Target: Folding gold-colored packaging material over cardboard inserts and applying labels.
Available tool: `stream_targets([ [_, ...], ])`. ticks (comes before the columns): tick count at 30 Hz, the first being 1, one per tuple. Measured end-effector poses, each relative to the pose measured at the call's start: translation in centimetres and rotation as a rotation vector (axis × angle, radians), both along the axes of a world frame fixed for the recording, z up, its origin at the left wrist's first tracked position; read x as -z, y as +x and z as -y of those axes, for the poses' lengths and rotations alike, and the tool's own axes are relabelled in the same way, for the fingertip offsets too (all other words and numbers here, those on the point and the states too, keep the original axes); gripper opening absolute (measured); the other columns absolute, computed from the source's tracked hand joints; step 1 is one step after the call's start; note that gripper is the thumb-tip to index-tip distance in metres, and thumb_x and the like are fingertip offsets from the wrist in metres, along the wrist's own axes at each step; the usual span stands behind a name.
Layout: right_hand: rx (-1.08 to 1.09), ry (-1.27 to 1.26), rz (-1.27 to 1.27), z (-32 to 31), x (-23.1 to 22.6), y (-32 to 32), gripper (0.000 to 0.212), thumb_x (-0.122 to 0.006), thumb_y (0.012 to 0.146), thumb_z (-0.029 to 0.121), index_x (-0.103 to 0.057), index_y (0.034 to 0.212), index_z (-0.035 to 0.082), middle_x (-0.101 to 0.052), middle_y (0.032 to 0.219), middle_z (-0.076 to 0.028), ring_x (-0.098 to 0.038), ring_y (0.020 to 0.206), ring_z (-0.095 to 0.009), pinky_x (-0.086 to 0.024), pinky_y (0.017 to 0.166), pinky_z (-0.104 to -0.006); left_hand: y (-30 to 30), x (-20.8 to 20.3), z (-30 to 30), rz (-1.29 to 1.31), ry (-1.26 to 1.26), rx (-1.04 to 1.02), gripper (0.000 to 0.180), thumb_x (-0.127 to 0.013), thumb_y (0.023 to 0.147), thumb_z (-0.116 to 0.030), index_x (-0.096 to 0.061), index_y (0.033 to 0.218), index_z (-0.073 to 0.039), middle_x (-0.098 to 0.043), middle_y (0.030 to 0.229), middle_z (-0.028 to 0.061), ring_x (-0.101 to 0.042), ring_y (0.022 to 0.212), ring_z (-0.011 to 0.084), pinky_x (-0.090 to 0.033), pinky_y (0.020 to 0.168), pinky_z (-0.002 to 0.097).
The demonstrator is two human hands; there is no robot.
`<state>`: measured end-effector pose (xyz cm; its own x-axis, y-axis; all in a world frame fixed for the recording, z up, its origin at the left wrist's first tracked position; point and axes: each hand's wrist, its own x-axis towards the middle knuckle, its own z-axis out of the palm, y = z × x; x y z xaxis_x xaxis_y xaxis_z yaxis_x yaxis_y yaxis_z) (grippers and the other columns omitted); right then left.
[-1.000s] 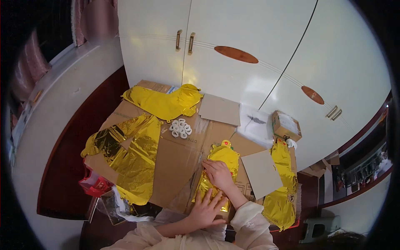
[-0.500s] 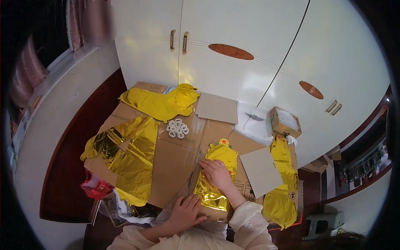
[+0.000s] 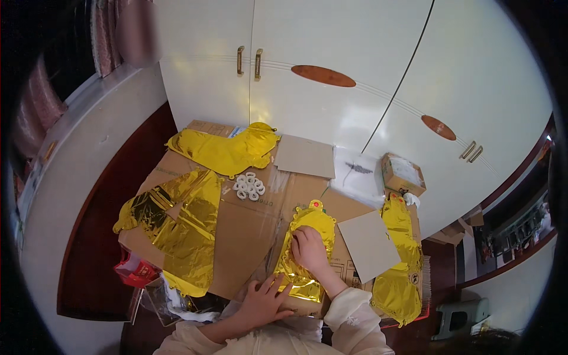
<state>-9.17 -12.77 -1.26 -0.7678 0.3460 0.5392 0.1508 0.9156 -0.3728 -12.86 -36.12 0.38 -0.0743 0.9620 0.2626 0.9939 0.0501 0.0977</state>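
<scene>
A flat gold foil balloon [image 3: 316, 220] lies on the cardboard in front of me, with a red-dotted tab at its far end and a shiny folded near end. My right hand [image 3: 310, 249] is on its middle, fingers curled together and fingertips against the foil near its left edge; the tips are partly hidden. My left hand [image 3: 264, 303] rests flat, fingers spread, beside the balloon's near left corner. Left of both hands lies a larger gold foil balloon [image 3: 198, 231]. A third gold foil balloon [image 3: 222, 151] lies at the back left.
Behind the hands sits a cluster of white rings [image 3: 249, 186]. Grey boards [image 3: 370, 245] lie to the right and at the back. More gold foil [image 3: 399, 293] hangs along the right side, below a small open box [image 3: 403, 173]. White cabinet doors [image 3: 331, 35] stand behind.
My right hand has shifted a little to the right on the foil, and its fingers have gone from stretched out to curled. My left hand has hardly moved. The view has shifted slightly.
</scene>
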Motion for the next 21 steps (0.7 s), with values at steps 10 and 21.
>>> stream_targets([
  [10, -0.025, -0.158, -0.043, -1.4, 0.6, -0.4, 0.014, -0.072, 0.079, 0.014, -0.068, 0.090, 0.006, -0.063, 0.100, -0.009, -0.058, 0.098, -0.032, -0.044, 0.089, -0.0408, 0.1, -0.1, 0.1, -0.013, -0.037, -0.012, 0.071, -0.055, 0.084, -0.067, -0.055, 0.134, -0.017, -0.046, 0.142, 0.0144, -0.043, 0.128, 0.0268, -0.037, 0.089, 0.0514],
  [21, 0.143, -0.187, 0.119, -2.4, 1.7, -3.0, 0.014, -0.074, 0.077, 0.026, -0.070, 0.081, 0.013, -0.058, 0.097, -0.004, -0.050, 0.103, -0.028, -0.033, 0.091, -0.0432, 0.0, -0.2, 0.1, -0.004, -0.031, -0.001, 0.069, -0.055, 0.085, -0.067, -0.056, 0.133, -0.017, -0.046, 0.143, 0.0135, -0.043, 0.128, 0.0261, -0.038, 0.090, 0.0520],
])
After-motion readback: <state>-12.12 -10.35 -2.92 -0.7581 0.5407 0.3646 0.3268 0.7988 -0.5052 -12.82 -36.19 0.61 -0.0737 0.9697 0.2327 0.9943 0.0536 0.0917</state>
